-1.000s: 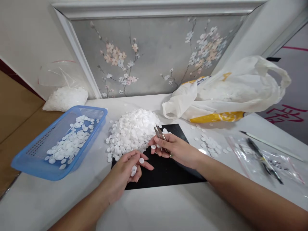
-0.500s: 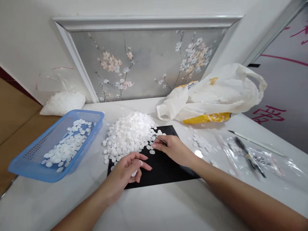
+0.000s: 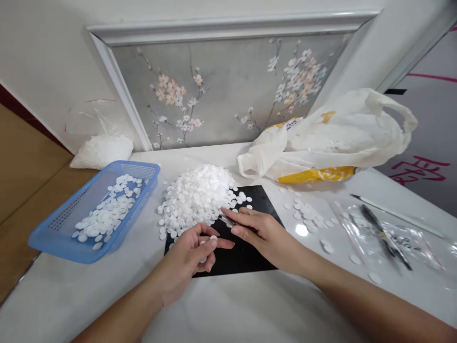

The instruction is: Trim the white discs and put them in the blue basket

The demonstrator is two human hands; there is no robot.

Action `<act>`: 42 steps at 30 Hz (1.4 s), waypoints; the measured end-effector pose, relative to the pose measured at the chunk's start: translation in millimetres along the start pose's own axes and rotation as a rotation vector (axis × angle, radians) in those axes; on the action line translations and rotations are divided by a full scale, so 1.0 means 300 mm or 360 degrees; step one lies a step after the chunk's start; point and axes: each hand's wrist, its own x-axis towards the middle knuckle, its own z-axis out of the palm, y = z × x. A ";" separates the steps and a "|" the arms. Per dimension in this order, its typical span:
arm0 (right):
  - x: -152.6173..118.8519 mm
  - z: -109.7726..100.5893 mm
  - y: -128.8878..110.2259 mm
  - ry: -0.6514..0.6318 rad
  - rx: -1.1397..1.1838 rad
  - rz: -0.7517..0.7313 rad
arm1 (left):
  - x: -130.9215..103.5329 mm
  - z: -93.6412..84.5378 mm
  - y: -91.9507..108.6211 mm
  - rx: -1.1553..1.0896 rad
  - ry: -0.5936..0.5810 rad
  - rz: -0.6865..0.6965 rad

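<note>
Nearest the camera, a bare stretch of white table (image 3: 228, 309) is lying open between the two forearms, running up to the near edge of the black mat (image 3: 246, 255). The left hand (image 3: 187, 259) is resting palm-down over the mat's near-left corner, fingers curled, thumb and forefinger pinching one white disc (image 3: 213, 239) with a few more tucked under the palm. The right hand (image 3: 262, 231) is lying across the mat just beside it, fingers closed round thin metal tweezers (image 3: 225, 219) whose tips are pointing left toward the foot of the disc pile (image 3: 196, 195). The two hands are nearly touching at the fingertips. The pile is spilling over the mat's far-left edge onto the table. Left of it, the blue basket (image 3: 53, 233) is sitting partly filled with discs, its near corner close to the table's left edge. Right of the mat, loose discs (image 3: 307, 212) are scattering toward a clear bag (image 3: 392, 236) holding a dark pen. Farther back, a white and yellow bag (image 3: 332, 138) is slumping against the flowered wall panel, and a clear sack of discs (image 3: 102, 150) is sitting in the far-left corner. Compared with a second ago, the tweezers are lowered from upright to near-flat, and the right hand is drawn in closer to the left.
</note>
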 end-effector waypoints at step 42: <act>-0.030 0.064 -0.026 0.0215 -0.0501 -0.0531 | 0.000 -0.006 0.011 -0.0092 0.0102 0.0040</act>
